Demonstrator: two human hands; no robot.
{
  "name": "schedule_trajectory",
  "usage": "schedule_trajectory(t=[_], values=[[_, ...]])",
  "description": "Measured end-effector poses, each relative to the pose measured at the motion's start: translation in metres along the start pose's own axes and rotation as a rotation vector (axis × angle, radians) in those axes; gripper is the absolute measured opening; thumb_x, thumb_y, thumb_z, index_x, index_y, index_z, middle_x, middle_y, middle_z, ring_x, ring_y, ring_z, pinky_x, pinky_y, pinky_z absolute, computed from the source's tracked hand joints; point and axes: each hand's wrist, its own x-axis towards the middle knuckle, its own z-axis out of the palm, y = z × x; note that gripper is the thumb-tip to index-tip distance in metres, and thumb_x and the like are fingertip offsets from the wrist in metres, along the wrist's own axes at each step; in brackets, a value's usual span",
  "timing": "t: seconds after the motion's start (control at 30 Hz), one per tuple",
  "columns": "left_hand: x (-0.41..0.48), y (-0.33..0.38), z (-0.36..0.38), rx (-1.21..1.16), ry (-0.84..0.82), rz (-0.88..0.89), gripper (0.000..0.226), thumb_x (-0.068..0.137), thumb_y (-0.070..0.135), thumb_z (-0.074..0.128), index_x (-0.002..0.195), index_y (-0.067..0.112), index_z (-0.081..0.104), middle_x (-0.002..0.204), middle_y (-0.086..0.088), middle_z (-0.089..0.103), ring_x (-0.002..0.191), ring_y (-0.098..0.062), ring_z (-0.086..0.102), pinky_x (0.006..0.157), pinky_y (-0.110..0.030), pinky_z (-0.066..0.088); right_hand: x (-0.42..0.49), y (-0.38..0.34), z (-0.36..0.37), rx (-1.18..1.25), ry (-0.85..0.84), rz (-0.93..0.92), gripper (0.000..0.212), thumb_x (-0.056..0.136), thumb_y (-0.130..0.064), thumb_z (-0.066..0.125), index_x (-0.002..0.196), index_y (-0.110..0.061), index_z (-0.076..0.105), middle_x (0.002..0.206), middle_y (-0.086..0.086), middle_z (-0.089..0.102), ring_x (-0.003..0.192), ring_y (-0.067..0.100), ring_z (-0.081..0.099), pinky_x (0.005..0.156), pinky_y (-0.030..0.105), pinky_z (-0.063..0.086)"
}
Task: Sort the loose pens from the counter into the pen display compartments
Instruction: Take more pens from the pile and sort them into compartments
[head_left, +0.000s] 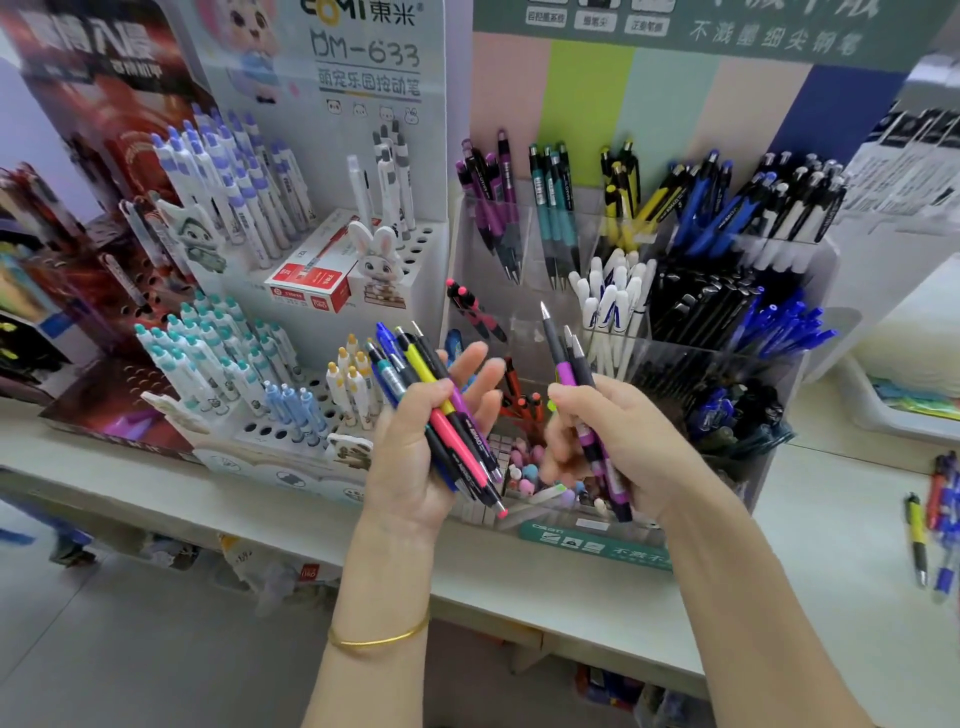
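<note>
My left hand (415, 447) grips a mixed bundle of pens (441, 410) in pink, yellow, blue and black, tips pointing down and right. My right hand (613, 441) holds several purple-and-grey pens (576, 374), tips pointing up. Both hands hover in front of the clear acrylic pen display (810, 374). Its back row holds purple pens (491, 192), teal pens (556, 192), yellow pens (621, 192), blue pens (701, 202) and black-and-white pens (795, 202). More loose pens (930, 535) lie on the counter at the right edge.
A white perforated stand (410, 254) with purple-capped, teal-capped and yellow-capped white pens stands to the left, with a red box (311, 283) on it. A dark red display (104, 156) is further left. A white tray (893, 421) sits at the right. The counter edge (311, 545) runs below my hands.
</note>
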Motion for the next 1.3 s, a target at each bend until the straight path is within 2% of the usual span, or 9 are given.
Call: schedule_trajectory(t=[0.2,0.4,0.5,0.63,0.83,0.93,1.07,1.2,1.3], values=[[-0.001,-0.008,0.003,0.047,0.021,-0.039,0.036,0.078,-0.001,0.054,0.113,-0.003,0.06,0.112,-0.019,0.069,0.104,-0.031,0.068,0.082,-0.034,0.058,0.006,0.0,0.031,-0.054,0.092,-0.123,0.004,0.093,-0.01,0.051,0.093,-0.013,0.048,0.05,0.0,0.044,0.039,0.014,0.038,0.041,0.026,0.032],[0.0,-0.011,0.002,0.164,0.094,0.079,0.038,0.081,0.001,0.051,0.116,-0.003,0.062,0.112,-0.02,0.069,0.102,-0.03,0.068,0.086,-0.042,0.057,0.004,0.006,0.045,-0.35,0.156,-0.294,0.03,0.08,-0.025,0.074,0.103,-0.02,0.056,0.079,-0.013,0.06,0.068,-0.002,0.059,0.059,0.016,0.048],[0.001,-0.009,0.001,0.199,0.112,0.073,0.041,0.083,0.004,0.052,0.122,-0.004,0.06,0.117,-0.025,0.066,0.107,-0.034,0.066,0.086,-0.047,0.056,0.003,0.001,0.042,-0.263,0.089,-0.208,0.03,0.082,-0.02,0.074,0.105,-0.019,0.055,0.073,-0.009,0.058,0.053,-0.004,0.054,0.049,0.012,0.042],[0.002,-0.007,0.006,0.225,0.123,0.059,0.052,0.075,0.008,0.054,0.125,-0.005,0.057,0.121,-0.025,0.064,0.113,-0.035,0.063,0.094,-0.054,0.051,0.001,-0.003,0.04,-0.241,0.059,-0.097,0.027,0.083,-0.027,0.072,0.103,-0.022,0.054,0.073,0.001,0.059,0.055,0.012,0.055,0.05,0.034,0.047],[0.002,-0.002,0.005,0.219,0.141,0.051,0.041,0.075,0.007,0.058,0.115,0.0,0.059,0.115,-0.02,0.068,0.099,-0.033,0.069,0.076,-0.045,0.06,0.0,-0.005,0.035,-0.289,0.08,-0.151,0.008,0.092,-0.022,0.061,0.098,-0.018,0.058,0.079,0.006,0.066,0.066,0.022,0.066,0.058,0.038,0.058],[0.003,0.0,0.006,0.108,0.073,0.019,0.017,0.089,-0.004,0.045,0.099,0.007,0.054,0.112,-0.022,0.069,0.098,-0.033,0.07,0.076,-0.04,0.06,-0.002,-0.009,0.031,-0.176,0.096,-0.18,0.006,0.093,-0.009,0.053,0.091,-0.013,0.056,0.059,0.0,0.055,0.045,0.016,0.051,0.036,0.023,0.038],[0.004,0.005,0.007,0.04,0.056,-0.028,0.015,0.091,0.001,0.042,0.097,0.009,0.053,0.114,-0.021,0.068,0.106,-0.034,0.067,0.09,-0.042,0.055,0.0,-0.013,0.019,0.117,0.104,-0.123,0.022,0.091,0.0,0.051,0.108,-0.01,0.059,0.067,0.008,0.06,0.044,0.013,0.039,0.034,0.018,0.03],[0.006,0.006,0.006,0.083,0.055,-0.023,0.011,0.091,0.004,0.047,0.095,0.011,0.054,0.104,-0.013,0.073,0.094,-0.027,0.071,0.075,-0.032,0.06,0.004,-0.011,0.015,0.154,0.009,-0.091,0.018,0.095,-0.008,0.051,0.111,-0.002,0.059,0.069,0.01,0.055,0.046,0.017,0.042,0.033,0.017,0.031],[0.008,0.005,0.006,0.23,0.066,-0.001,0.014,0.09,0.004,0.052,0.098,0.007,0.062,0.09,-0.009,0.073,0.069,-0.015,0.067,0.053,-0.02,0.052,0.007,-0.008,0.013,0.078,-0.087,-0.057,0.012,0.095,-0.018,0.055,0.095,-0.006,0.06,0.067,0.013,0.054,0.057,0.03,0.041,0.032,0.02,0.035]])
